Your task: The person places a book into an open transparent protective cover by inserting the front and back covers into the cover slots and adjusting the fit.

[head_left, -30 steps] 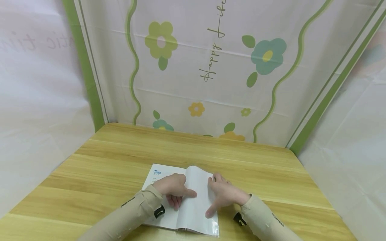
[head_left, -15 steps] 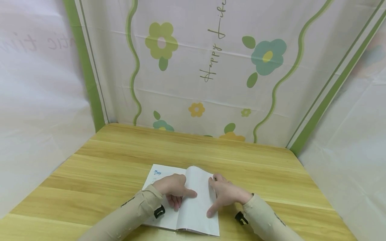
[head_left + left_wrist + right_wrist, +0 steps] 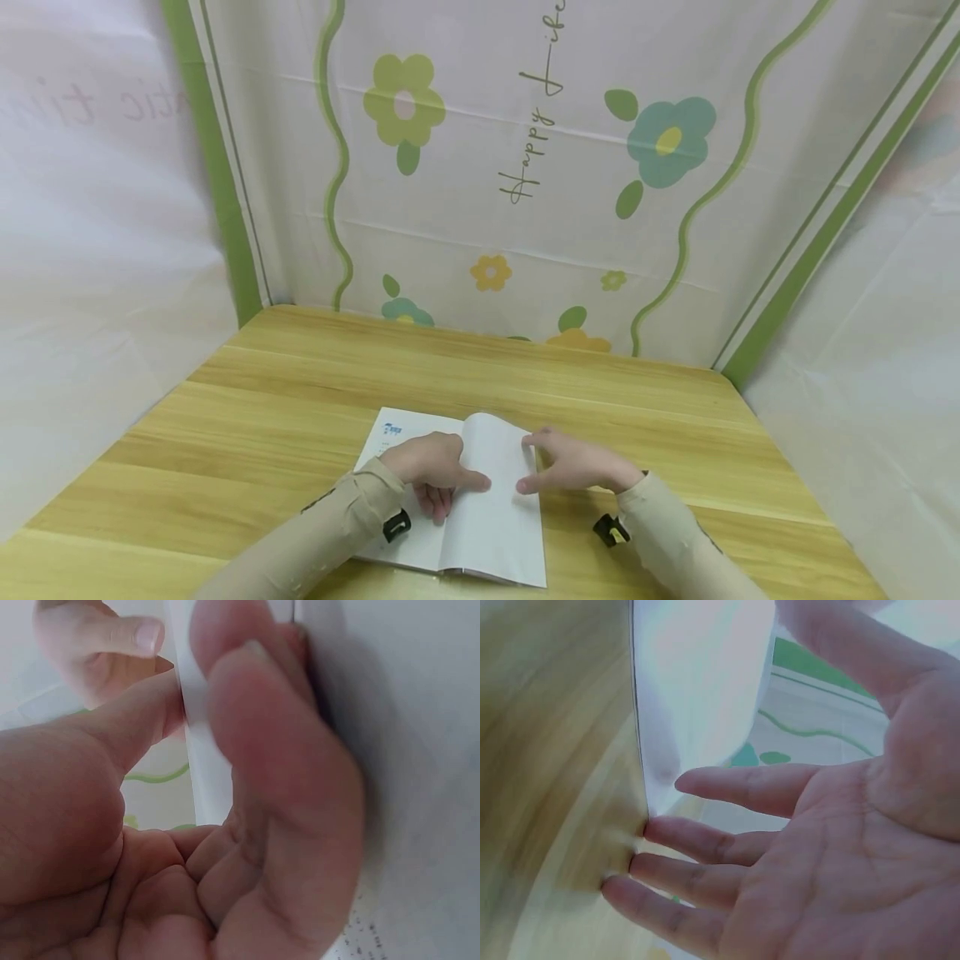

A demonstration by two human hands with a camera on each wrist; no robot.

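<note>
On the table [image 3: 675, 433], near its front edge, an open book [image 3: 491, 533] lies flat. Head view: left hand [image 3: 433, 468] rests on the left page, fingers curled under, thumb laid toward the fold; right hand [image 3: 572, 467] sits at the right page's outer edge. Left wrist view: thumb and curled fingers [image 3: 277, 757] pinch a thin leaf. Right wrist view: fingers [image 3: 705, 847] spread, tips touching the page edge, nothing gripped. Paper looks light, limp, easily creased; best taken at the free edge.
</note>
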